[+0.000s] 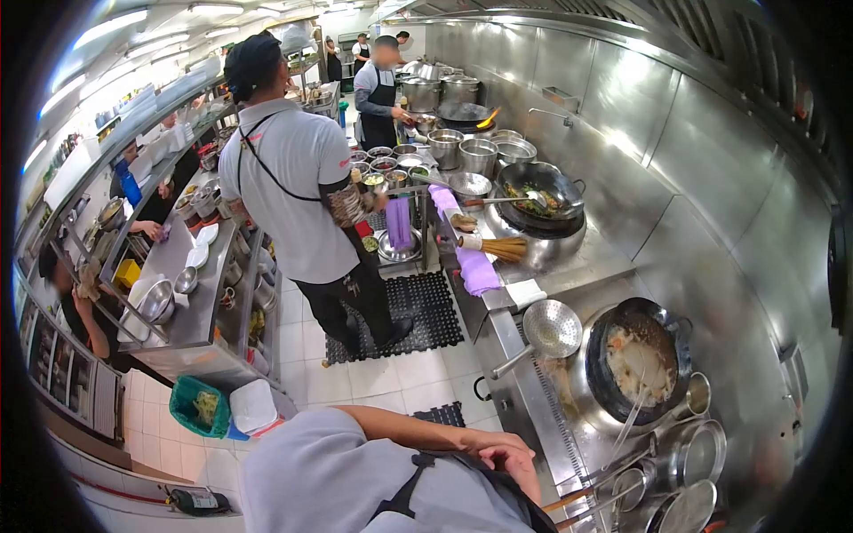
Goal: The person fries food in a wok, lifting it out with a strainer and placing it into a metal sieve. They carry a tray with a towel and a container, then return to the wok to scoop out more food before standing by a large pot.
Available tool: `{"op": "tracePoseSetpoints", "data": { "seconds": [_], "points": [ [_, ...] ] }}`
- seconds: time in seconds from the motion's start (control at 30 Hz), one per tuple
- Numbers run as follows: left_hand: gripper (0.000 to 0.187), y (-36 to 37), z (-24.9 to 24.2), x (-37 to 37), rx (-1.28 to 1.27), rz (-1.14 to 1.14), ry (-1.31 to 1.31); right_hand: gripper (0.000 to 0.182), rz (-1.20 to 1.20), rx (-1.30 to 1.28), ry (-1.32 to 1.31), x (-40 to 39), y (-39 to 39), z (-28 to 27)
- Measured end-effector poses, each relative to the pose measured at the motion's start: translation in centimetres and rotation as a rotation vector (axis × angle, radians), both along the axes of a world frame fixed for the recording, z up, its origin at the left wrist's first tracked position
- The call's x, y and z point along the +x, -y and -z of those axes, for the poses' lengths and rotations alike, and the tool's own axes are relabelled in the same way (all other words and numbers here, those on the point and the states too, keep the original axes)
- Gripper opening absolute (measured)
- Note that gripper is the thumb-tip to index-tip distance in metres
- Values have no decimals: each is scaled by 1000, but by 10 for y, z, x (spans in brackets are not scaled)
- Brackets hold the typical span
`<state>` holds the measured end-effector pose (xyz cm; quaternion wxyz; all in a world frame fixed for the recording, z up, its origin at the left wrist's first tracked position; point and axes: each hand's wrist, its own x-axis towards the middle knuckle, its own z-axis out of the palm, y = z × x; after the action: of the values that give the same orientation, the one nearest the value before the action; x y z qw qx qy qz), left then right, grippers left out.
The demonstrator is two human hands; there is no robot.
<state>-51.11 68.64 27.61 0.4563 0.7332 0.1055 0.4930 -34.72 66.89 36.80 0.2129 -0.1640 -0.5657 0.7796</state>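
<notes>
My left hand (490, 439) and my right hand (517, 469) are together in front of my apron, one lying over the other. Their fingers look closed, and I see no tool in them. Nearest to them is the steel cooking range, with a black wok (644, 362) on the burner ring. Pale, foamy liquid with brown bits lies in the wok, and a long-handled ladle (633, 413) leans in it. A perforated strainer (552, 328) rests at the range's front edge. Below the wok, several pots and strainers (693, 453) stand close to my hands.
A person in a grey shirt (289, 186) stands on a black mat (391, 324). Further along the range are a second wok (540, 191), a bamboo brush (502, 248) and purple cloths (475, 271). A green-lined bin (197, 407) stands by the prep counter (191, 333). Other people work farther back.
</notes>
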Motion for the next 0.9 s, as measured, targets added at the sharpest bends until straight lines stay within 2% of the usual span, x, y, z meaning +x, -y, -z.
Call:
{"op": "tracePoseSetpoints", "data": {
  "seconds": [0.03,0.17,0.23,0.3,0.4,0.43,0.53,0.6,0.67,0.73,0.77,0.9],
  "points": [
    [46,-8,-3,4,-66,40,1,68,48,-31,21,1,-2,-5],
    [34,-33,-70,7,-824,195,-77,67,102,4,63,0,-30,1],
    [34,-57,-40,9,-391,153,87,66,100,13,100,-6,-48,4],
    [35,-80,-31,15,60,39,292,65,106,6,128,-15,-61,4],
    [39,-91,5,4,-97,164,154,63,117,-16,174,-25,-74,1],
    [39,-95,4,-1,-369,344,-18,62,119,-25,190,-26,-78,1],
    [48,-107,-5,2,-723,485,-193,60,122,-31,193,-23,-84,2],
    [48,-105,-23,0,-167,293,-25,58,110,-32,182,-19,-89,5],
    [52,-106,-6,25,-293,362,93,57,89,-26,169,-14,-93,7],
    [45,-113,10,34,-310,358,76,56,67,-17,160,-5,-95,8],
    [39,-107,12,26,-275,320,4,55,56,-16,153,-2,-95,9],
    [42,-95,17,35,-703,324,-277,52,14,-12,141,16,-92,15]
  ]
}}
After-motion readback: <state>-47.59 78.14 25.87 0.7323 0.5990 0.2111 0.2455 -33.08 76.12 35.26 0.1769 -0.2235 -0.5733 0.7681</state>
